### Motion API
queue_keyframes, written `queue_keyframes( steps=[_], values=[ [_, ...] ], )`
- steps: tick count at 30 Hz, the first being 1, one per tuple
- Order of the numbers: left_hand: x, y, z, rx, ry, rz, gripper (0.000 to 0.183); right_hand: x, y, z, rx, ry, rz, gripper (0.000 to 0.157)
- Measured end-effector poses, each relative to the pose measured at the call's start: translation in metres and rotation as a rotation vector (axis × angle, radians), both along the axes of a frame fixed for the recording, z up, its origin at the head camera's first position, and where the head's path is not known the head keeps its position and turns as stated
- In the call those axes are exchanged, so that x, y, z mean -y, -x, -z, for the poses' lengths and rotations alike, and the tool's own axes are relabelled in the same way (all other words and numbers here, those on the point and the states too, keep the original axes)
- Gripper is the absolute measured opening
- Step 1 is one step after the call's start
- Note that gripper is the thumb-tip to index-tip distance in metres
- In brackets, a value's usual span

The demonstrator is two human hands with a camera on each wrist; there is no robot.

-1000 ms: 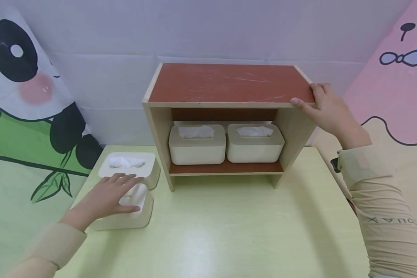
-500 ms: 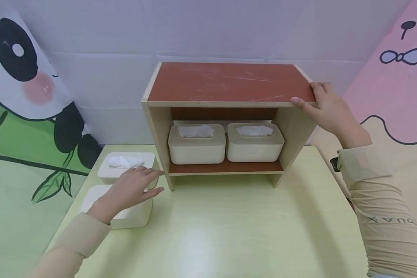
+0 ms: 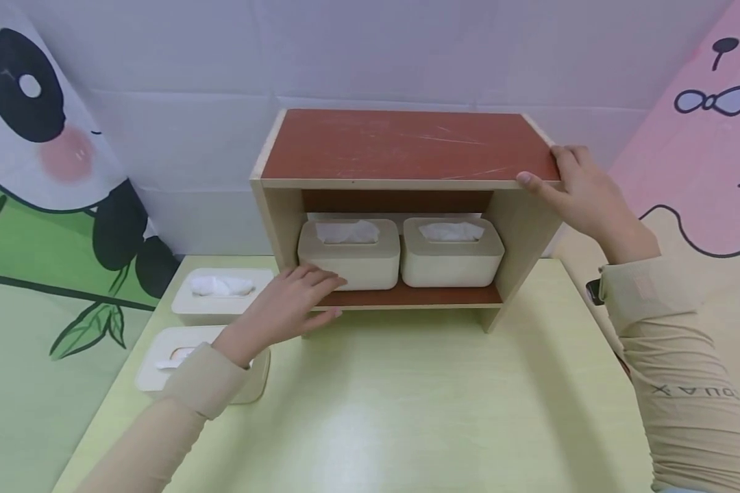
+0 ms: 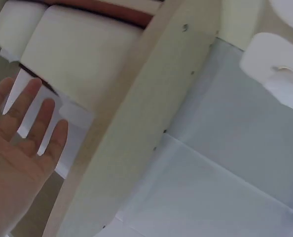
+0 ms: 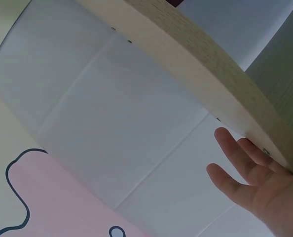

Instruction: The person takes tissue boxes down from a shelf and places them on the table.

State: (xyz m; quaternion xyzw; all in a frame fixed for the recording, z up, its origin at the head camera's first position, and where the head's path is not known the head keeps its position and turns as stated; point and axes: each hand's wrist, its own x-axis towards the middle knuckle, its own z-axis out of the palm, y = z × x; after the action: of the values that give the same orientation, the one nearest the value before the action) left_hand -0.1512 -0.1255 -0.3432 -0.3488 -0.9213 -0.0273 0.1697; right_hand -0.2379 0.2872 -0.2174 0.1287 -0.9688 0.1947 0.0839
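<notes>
A small wooden shelf [image 3: 407, 145] with a reddish-brown top stands on the table against the wall. Two cream tissue boxes sit side by side in it, a left tissue box [image 3: 370, 263] and a right tissue box [image 3: 453, 257]. Before the left one hovers my left hand [image 3: 284, 308], fingers stretched and holding nothing; whether it touches the box cannot be told. In the left wrist view, the hand [image 4: 23, 148] is spread near the side panel [image 4: 146, 98]. My right hand [image 3: 586, 195] rests on the shelf's top right corner, thumb on the front edge; the right wrist view shows straight fingers [image 5: 230, 153] beside the panel.
Left of the shelf, a back tissue box [image 3: 191, 301] and a front tissue box [image 3: 154, 359] stand on the pale table [image 3: 407, 404], partly covered by my left arm. Cloth with a panda picture [image 3: 25, 123] hangs on the left, a pink cartoon cloth [image 3: 715, 171] on the right.
My left hand has moved right, from over the front left tissue box to in front of the left tissue box in the shelf. The right hand has stayed on the corner.
</notes>
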Motion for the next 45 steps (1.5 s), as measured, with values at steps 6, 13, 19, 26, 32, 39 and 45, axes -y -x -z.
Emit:
queue_keyframes(
  steps=[6, 13, 19, 26, 32, 39, 45],
  values=[
    [-0.013, 0.024, -0.012, -0.032, -0.008, -0.047, 0.057, 0.000, 0.001, 0.000, 0.002, -0.005, -0.002, 0.086],
    [-0.024, 0.054, -0.023, 0.005, -0.014, -0.109, 0.071, -0.001, 0.002, -0.001, 0.008, -0.012, 0.001, 0.086],
    [-0.031, 0.078, -0.025, 0.087, 0.014, -0.221, 0.084, -0.002, 0.002, 0.000, -0.002, -0.014, -0.002, 0.086],
    [-0.033, 0.104, -0.025, 0.312, 0.037, -0.361, 0.099, -0.002, 0.001, 0.001, -0.032, -0.024, -0.002, 0.086],
    [-0.028, 0.117, -0.019, 0.364, 0.111, -0.413, 0.109, -0.001, 0.001, 0.002, -0.063, -0.049, -0.003, 0.086],
    [-0.026, 0.128, -0.011, 0.444, 0.116, -0.398, 0.111, 0.002, 0.001, 0.002, -0.076, -0.056, -0.006, 0.085],
    [-0.026, 0.132, -0.012, 0.569, 0.097, -0.338, 0.109, 0.003, 0.001, 0.003, -0.065, -0.051, -0.004, 0.085]
  ],
)
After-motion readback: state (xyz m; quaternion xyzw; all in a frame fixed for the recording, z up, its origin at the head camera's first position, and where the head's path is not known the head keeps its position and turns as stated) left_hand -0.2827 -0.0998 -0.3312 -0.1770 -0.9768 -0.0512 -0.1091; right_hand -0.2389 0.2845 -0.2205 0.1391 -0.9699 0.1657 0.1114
